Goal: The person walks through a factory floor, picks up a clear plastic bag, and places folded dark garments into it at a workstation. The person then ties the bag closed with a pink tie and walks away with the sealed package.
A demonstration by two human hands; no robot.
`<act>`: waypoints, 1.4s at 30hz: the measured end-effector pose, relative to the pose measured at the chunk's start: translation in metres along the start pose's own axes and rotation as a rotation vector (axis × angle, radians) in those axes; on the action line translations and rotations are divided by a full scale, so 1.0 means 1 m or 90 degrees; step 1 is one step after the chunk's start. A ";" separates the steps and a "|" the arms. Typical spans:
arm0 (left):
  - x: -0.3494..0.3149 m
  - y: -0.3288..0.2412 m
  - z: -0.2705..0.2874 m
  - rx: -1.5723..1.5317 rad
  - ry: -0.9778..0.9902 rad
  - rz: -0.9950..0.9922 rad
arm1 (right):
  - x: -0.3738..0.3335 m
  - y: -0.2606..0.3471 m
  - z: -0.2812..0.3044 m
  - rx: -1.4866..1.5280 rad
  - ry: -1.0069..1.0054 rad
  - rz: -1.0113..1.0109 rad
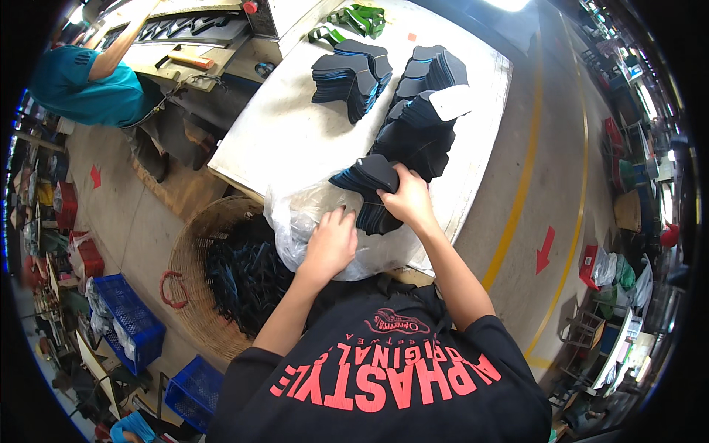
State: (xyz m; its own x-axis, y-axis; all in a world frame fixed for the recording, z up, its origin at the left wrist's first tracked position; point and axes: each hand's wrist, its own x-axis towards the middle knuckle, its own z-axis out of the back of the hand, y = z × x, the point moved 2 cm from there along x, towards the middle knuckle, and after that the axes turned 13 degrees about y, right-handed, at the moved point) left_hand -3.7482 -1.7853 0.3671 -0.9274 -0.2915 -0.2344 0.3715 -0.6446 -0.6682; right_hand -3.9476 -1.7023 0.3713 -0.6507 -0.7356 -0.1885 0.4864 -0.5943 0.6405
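My right hand [410,196] is closed round the right side of a stack of flat black cut pieces [374,171] with blue showing between layers. The stack stands at the near edge of the white table [277,140], over a clear plastic bag [295,203] that lies crumpled there. Left of it, my left hand [331,244] is on the bag, fingers bent into the film; its fingertips are partly hard to see. Just beyond my right hand, more black pieces [417,140] are piled in a row, with a white card [450,102] on top. Another black stack [346,80] stands farther left.
Green and black strips [358,21] lie at the table's far end. A wicker basket [188,244] holding dark scraps stands by my left arm. At the far left, a person in a teal shirt [92,87] works at a bench. Blue crates [127,321] sit lower left; yellow floor lines [526,177] run right.
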 end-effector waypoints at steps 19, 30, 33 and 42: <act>-0.011 0.049 -0.043 -0.011 0.105 0.115 | -0.025 0.026 0.028 -0.086 0.031 -0.009; 0.032 0.089 0.049 -0.086 -0.100 0.041 | -0.018 0.013 -0.002 -0.109 0.135 0.117; 0.042 0.083 0.076 -0.031 -0.154 0.001 | -0.023 0.017 -0.004 -0.099 0.119 0.240; 0.032 0.045 0.119 0.091 -0.248 0.165 | -0.037 0.039 -0.023 -0.181 0.060 0.330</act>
State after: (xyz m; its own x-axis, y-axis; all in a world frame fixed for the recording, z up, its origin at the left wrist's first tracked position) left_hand -3.7557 -1.9074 0.4133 -0.7284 -0.6805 -0.0802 0.6156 -0.5985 -0.5127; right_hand -3.8907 -1.7061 0.3861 -0.2382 -0.9710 0.0215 0.8722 -0.2041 0.4444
